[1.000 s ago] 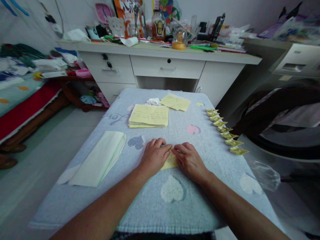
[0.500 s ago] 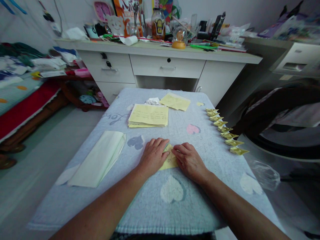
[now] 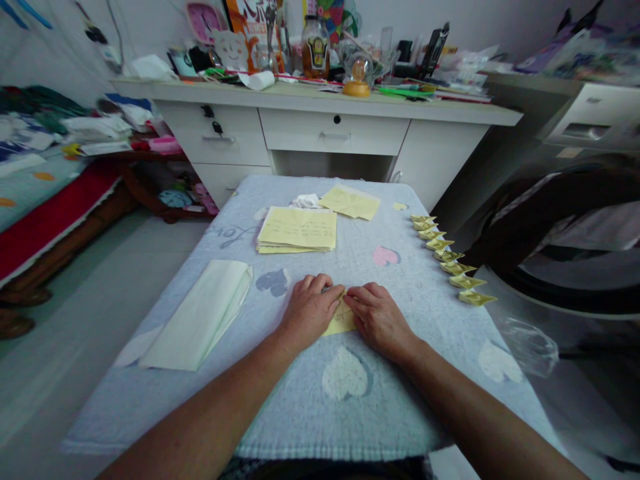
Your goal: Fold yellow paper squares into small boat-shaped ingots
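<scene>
Between my two hands a small piece of yellow paper [image 3: 341, 323] with writing on it lies on the cloth-covered table. My left hand [image 3: 313, 308] is closed on its left side, thumb and fingertips at the top edge. On the opposite side, my right hand [image 3: 377, 313] pinches the paper near the same top point. The fingers cover much of the paper, so its folds are only partly visible. Beyond them sits a stack of yellow paper sheets [image 3: 297, 230], with more yellow sheets [image 3: 350, 201] behind it to the right.
Several folded yellow paper boats [image 3: 456, 268] line the table's right edge. A folded whitish-green paper [image 3: 203, 313] lies at left, and a crumpled white tissue [image 3: 305, 201] behind the stack. Past the table stand a cluttered white desk [image 3: 300, 100] and, at right, a washing machine [image 3: 575, 200].
My left fingers have shifted right along the paper's top edge, toward my right fingertips, covering more of it. My right hand has hardly moved.
</scene>
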Motion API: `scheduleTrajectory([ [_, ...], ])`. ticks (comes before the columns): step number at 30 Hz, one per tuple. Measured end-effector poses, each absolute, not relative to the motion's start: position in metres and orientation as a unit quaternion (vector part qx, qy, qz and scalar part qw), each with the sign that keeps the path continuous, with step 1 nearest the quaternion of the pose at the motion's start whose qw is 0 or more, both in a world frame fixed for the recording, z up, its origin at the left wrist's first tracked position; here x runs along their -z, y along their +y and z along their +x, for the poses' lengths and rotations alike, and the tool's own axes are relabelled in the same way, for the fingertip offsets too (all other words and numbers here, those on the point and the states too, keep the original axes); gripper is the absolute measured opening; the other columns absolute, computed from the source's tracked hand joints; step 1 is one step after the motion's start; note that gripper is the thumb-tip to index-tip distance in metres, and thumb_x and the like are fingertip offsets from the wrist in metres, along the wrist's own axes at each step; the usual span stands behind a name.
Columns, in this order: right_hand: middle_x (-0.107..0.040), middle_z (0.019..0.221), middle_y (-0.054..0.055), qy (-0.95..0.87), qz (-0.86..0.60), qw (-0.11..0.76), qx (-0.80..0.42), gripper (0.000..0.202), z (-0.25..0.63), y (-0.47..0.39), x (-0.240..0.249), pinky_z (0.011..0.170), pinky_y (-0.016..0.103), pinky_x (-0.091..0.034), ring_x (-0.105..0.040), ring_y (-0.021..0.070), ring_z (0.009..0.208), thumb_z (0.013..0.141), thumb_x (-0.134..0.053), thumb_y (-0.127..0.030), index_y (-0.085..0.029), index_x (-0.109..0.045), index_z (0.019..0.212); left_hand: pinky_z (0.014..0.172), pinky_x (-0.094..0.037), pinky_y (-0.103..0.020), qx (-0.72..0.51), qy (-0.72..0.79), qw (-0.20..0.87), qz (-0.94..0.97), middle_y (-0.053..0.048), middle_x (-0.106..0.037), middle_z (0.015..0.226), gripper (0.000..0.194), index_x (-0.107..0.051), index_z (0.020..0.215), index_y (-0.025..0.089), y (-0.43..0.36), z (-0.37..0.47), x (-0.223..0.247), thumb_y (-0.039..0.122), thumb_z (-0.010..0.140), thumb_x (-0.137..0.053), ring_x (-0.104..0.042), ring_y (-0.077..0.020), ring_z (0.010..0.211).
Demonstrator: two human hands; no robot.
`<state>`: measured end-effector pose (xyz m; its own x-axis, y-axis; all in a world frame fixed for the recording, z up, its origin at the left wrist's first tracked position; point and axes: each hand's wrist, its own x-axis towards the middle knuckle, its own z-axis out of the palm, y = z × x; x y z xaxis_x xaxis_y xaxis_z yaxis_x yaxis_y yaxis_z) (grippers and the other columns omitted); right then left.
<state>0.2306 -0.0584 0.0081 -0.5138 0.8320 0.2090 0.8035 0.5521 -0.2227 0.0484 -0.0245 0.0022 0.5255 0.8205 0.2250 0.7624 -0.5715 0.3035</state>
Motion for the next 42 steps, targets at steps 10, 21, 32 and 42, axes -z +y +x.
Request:
scheduleTrajectory([
  [10,-0.062,0.117,0.008,-0.871,-0.464,0.156,-0.039,0.034,0.2309,-0.0585,-0.0064,0.085,0.037,-0.039,-0.047,0.0223,0.1,0.082,-0.052,-0.008,-0.017,-0.062,0.114,0.086,-0.04,-0.037,-0.18,0.457,0.096,0.866,-0.004,-0.056,0.107,0.034,-0.059,0.119,0.028,-0.0228,0.047,0.0005,0.024,0.085,-0.059,-0.047,-0.021,0.097],
  [21,-0.063,0.121,0.007,-0.869,-0.461,0.17,-0.055,0.037,0.2343,-0.058,-0.0081,0.085,0.037,-0.04,-0.048,0.0221,0.098,0.084,-0.052,-0.009,-0.018,-0.062,0.119,0.086,-0.04,-0.037,-0.182,0.458,0.103,0.864,-0.004,-0.056,0.108,0.035,-0.059,0.118,0.028,-0.0223,0.0467,0.0005,0.023,0.084,-0.06,-0.047,-0.0212,0.098],
  [32,-0.064,0.12,0.008,-0.871,-0.46,0.166,-0.047,0.037,0.2349,-0.0578,-0.0089,0.083,0.037,-0.038,-0.047,0.0221,0.096,0.086,-0.051,-0.011,-0.019,-0.061,0.121,0.085,-0.04,-0.037,-0.177,0.454,0.088,0.869,-0.004,-0.057,0.107,0.034,-0.059,0.118,0.029,-0.0239,0.0475,-0.0009,0.022,0.085,-0.059,-0.046,-0.0213,0.097],
  [42,-0.063,0.121,0.007,-0.869,-0.464,0.166,-0.055,0.035,0.2324,-0.0585,-0.0077,0.086,0.038,-0.037,-0.047,0.0227,0.097,0.087,-0.051,-0.012,-0.018,-0.061,0.12,0.084,-0.041,-0.036,-0.181,0.452,0.084,0.87,-0.003,-0.057,0.105,0.03,-0.062,0.114,0.029,-0.024,0.0484,-0.001,0.023,0.085,-0.059,-0.046,-0.0213,0.097],
])
